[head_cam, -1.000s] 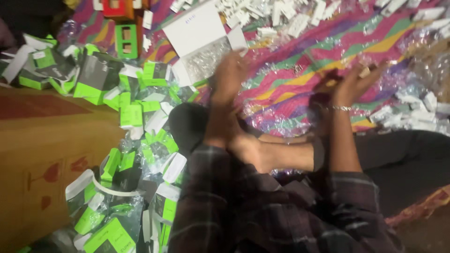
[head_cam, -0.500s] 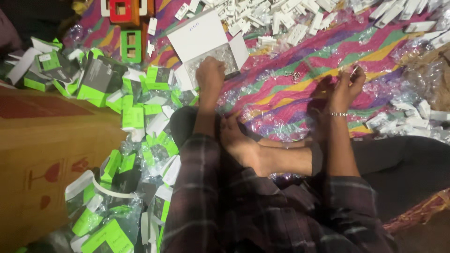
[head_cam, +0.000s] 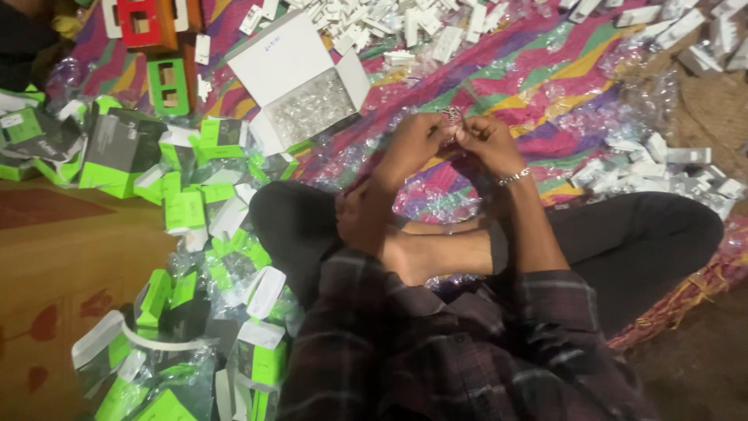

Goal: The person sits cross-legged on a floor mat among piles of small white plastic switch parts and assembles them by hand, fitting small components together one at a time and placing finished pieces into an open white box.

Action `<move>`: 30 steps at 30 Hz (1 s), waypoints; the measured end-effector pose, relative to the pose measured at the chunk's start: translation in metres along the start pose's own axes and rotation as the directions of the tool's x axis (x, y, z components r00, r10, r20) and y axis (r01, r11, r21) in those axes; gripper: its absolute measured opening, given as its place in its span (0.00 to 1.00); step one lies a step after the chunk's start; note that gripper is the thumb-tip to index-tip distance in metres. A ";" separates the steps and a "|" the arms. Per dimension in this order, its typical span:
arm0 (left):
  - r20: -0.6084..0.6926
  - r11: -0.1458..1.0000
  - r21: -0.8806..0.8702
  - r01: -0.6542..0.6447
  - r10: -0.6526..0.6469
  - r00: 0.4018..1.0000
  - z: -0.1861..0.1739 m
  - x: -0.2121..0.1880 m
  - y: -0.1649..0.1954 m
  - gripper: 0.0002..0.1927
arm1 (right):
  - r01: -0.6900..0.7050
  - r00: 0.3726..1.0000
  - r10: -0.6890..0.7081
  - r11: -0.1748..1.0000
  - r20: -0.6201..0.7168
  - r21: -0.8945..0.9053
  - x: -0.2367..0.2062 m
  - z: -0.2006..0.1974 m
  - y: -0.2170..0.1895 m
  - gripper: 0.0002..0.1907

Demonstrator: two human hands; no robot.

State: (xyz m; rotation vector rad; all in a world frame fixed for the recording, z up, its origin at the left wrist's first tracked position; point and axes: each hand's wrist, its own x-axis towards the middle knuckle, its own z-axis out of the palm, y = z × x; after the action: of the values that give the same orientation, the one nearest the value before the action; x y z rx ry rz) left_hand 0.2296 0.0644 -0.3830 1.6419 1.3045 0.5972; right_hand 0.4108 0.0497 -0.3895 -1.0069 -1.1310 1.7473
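I sit cross-legged on a striped, many-coloured cloth (head_cam: 545, 86). My left hand (head_cam: 417, 144) and my right hand (head_cam: 487, 144) meet in front of my knees, fingers pinched together on a small clear plastic item (head_cam: 452, 117) held between them. A bracelet circles my right wrist. An open white box (head_cam: 300, 86) filled with small clear pieces lies just left of and beyond my left hand. My bare foot (head_cam: 421, 253) rests under my forearms.
Several green-and-white packets (head_cam: 187, 206) are heaped at my left, down to the frame's bottom. Small white parts (head_cam: 436, 31) are scattered along the cloth's far edge and at the right (head_cam: 670, 168). Red and green frames (head_cam: 152, 47) lie far left. Crumpled clear wrappers litter the cloth.
My left hand came back from the open white box and my right hand from the right; both now meet in the middle, pinching a small clear item.
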 end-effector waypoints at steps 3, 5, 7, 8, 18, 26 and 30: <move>-0.111 0.985 -0.165 -0.052 0.034 0.993 0.028 0.004 -0.003 0.10 | -0.002 0.997 -0.002 0.999 -0.080 -0.054 -0.003 -0.003 -0.001 0.08; -0.047 0.805 -0.593 0.025 -0.066 0.997 0.037 0.002 -0.005 0.08 | -0.080 0.984 0.102 0.985 -0.144 0.152 -0.004 -0.002 -0.002 0.06; -0.093 0.713 -0.701 0.005 -0.098 0.991 0.042 -0.002 -0.010 0.07 | -0.094 0.974 0.135 0.971 -0.182 0.220 -0.004 -0.001 -0.003 0.05; -0.114 0.659 -0.752 -0.005 -0.123 0.986 0.043 -0.004 -0.012 0.07 | -0.083 0.973 0.120 0.979 -0.195 0.187 -0.003 0.001 -0.004 0.05; -0.034 0.620 -0.782 0.059 -0.138 0.990 0.057 0.004 -0.013 0.08 | -0.060 0.967 0.113 0.973 -0.229 0.225 -0.001 0.010 -0.004 0.07; -0.024 0.549 -0.835 0.048 -0.123 0.992 0.055 0.003 -0.015 0.15 | -0.013 0.972 0.035 0.996 -0.234 0.094 -0.003 0.009 -0.005 0.02; -0.080 0.638 -0.768 0.055 -0.181 0.980 0.055 0.004 -0.016 0.11 | -0.050 0.959 0.085 0.990 -0.269 0.134 -0.003 0.010 -0.004 0.03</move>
State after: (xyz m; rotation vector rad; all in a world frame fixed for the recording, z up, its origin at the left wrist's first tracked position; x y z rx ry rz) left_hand 0.2677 0.0489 -0.4227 0.7994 1.0236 1.0393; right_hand 0.4038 0.0457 -0.3823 -1.1790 -0.8097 1.6480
